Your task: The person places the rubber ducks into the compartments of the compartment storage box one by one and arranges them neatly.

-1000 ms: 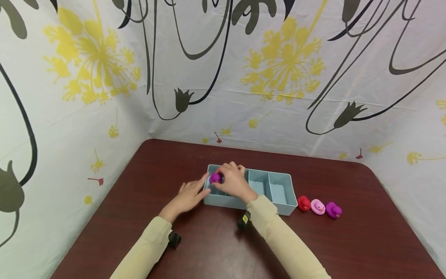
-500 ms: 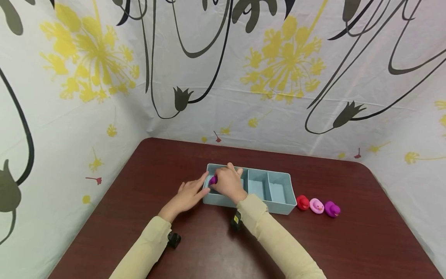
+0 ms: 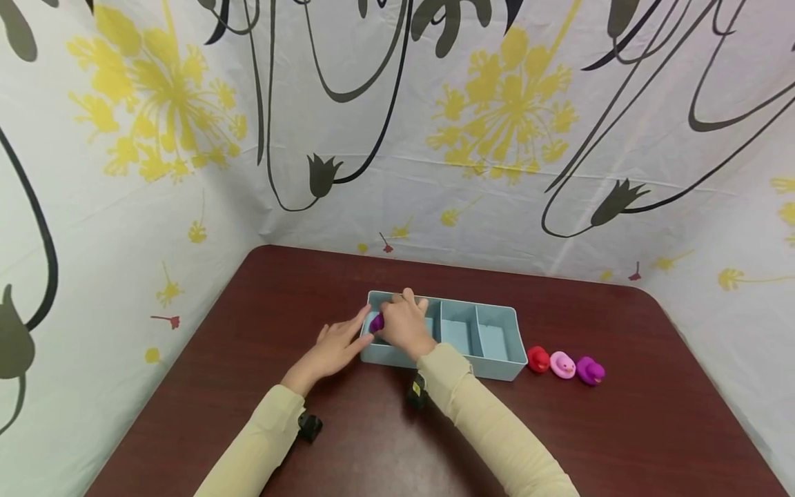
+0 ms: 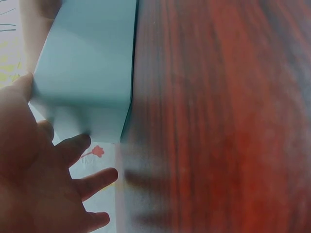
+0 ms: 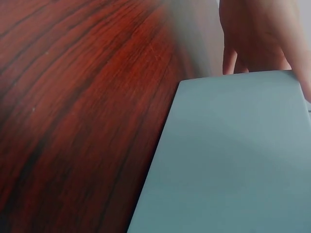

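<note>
A light blue divided tray point(image 3: 497, 368) lies on the table, its left end between the two hands. My right hand point(image 3: 405, 326) reaches into the leftmost compartment and pinches a purple duck point(image 3: 376, 322), partly covered by the fingers. At the tray's left end, my left hand point(image 3: 330, 348) rests with extended fingers against the wall. In the left wrist view the left hand point(image 4: 43, 165) has spread fingers, with fingertips touching the tray's end point(image 4: 87, 119). The hand seen in the right wrist view point(image 5: 260, 36) is beyond the tray wall point(image 5: 228, 145).
Right of the tray, a red duck point(image 3: 538, 359), a pink duck point(image 3: 562, 365) and another purple duck point(image 3: 590, 371) stand in a row on the dark red table point(image 3: 652, 421). A patterned cloth point(image 3: 397, 138) hangs behind the table.
My right hand has moved slightly left and down into the leftmost compartment with the purple duck, which shows less now. The left hand has stayed at the tray's end.
</note>
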`<state>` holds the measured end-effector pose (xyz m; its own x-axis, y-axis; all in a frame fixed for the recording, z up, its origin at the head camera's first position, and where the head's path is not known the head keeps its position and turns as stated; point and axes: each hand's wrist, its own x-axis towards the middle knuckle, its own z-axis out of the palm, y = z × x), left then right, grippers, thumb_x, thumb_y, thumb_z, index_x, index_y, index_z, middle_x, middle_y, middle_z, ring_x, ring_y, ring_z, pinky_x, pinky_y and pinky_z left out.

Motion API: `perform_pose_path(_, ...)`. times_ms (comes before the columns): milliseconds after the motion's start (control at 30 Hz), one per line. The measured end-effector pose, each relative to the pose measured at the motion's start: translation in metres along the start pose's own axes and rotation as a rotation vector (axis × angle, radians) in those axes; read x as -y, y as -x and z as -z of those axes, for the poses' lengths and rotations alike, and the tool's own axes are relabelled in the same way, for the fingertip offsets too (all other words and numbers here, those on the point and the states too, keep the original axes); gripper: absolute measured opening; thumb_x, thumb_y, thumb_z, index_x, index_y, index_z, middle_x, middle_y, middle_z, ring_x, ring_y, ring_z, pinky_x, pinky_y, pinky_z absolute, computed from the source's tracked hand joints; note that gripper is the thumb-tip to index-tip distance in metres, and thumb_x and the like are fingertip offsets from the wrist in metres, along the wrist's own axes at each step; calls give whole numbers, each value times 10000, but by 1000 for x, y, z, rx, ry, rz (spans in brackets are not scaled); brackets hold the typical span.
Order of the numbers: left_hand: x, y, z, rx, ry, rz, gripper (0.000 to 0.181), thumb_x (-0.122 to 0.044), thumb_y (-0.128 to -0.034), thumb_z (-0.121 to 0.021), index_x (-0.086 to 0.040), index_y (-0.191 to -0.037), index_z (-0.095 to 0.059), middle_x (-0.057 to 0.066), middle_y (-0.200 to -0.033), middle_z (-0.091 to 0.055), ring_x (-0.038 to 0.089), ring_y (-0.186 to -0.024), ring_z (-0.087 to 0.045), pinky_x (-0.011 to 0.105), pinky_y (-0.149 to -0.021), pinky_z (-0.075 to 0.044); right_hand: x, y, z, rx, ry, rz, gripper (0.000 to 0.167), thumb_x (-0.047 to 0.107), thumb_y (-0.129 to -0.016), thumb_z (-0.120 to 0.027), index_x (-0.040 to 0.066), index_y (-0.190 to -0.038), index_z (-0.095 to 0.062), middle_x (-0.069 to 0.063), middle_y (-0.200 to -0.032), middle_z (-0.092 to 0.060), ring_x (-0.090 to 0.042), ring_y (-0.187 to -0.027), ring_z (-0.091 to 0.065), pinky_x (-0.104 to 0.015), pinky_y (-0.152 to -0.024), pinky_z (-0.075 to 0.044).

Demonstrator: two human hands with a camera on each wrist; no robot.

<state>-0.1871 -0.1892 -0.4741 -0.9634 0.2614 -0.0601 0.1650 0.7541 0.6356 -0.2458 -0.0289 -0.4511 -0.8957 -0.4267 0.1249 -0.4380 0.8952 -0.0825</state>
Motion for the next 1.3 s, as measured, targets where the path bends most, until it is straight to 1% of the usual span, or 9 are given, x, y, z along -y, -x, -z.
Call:
perform_pose_path(233,0,0,0,6,-2,-5,638,-512,-1000,-357,-305,-1543,-92,29,-1567,-274,385,-1398,-297,689,-1099,-62,-1,1,2,31,7,-11,323,474,-723,-793,181,-846,-740,-3,-927,-610,-192,-943,-378,-442,-730,-281)
perform_pose_path(333,0,0,0,1,2,-7,644,-510,-999,-364,-295,-1544,-99,36,-1566,-276,390,-1397,-299,694,-1095,-66,-2,2,3,28,-11,-3,330,492,-733,-782,183,-841,-743,-7,-939,-618,-189,-937,-381,-440,-726,-277)
perform_pose_path(400,-1,0,0,-4,3,-10,645,-508,-998,-369,-288,-1545,-106,40,-1564,-282,394,-1393,-306,698,-1091,-71,-3,3,3,21,-21,4,340,501,-745,-770,183,-865,-745,-9,-961,-628,-187,-935,-384,-436,-726,-271)
perform_pose_path(567,-1,0,1,1,12,-14,644,-518,-998,-359,-295,-1543,-100,29,-1565,-276,385,-1399,-299,699,-1092,-61,-6,7,4,-24,-48,20,364,497,-765,-756,189,-957,-743,-6,-1023,-649,-179,-920,-404,-426,-717,-261)
perform_pose_path(700,0,0,0,0,9,-15,649,-531,-994,-356,-299,-1543,-99,24,-1562,-283,377,-1397,-305,706,-1086,-59,-8,10,6,-60,-72,42,372,489,-770,-756,193,-996,-737,-1,-1033,-651,-171,-895,-415,-424,-712,-260)
perform_pose_path(933,0,0,-1,-1,13,-9,640,-503,-999,-374,-301,-1543,-104,30,-1559,-291,386,-1391,-314,712,-1082,-56,-10,17,12,-127,-158,57,337,462,-757,-778,188,-949,-733,18,-945,-639,-167,-864,-414,-461,-769,-275)
perform_pose_path(1033,-1,1,-1,4,19,-5,630,-477,-1006,-380,-300,-1542,-101,30,-1562,-282,389,-1392,-310,709,-1085,-51,-12,19,17,-146,-180,56,334,462,-758,-776,187,-943,-738,24,-935,-646,-168,-863,-426,-471,-788,-281)
perform_pose_path(1300,-4,1,2,19,18,8,627,-449,-1012,-385,-295,-1544,-91,37,-1568,-271,403,-1390,-308,704,-1088,-42,-19,21,22,-177,-250,43,323,461,-760,-774,190,-934,-749,24,-912,-658,-146,-820,-406,-429,-731,-237)
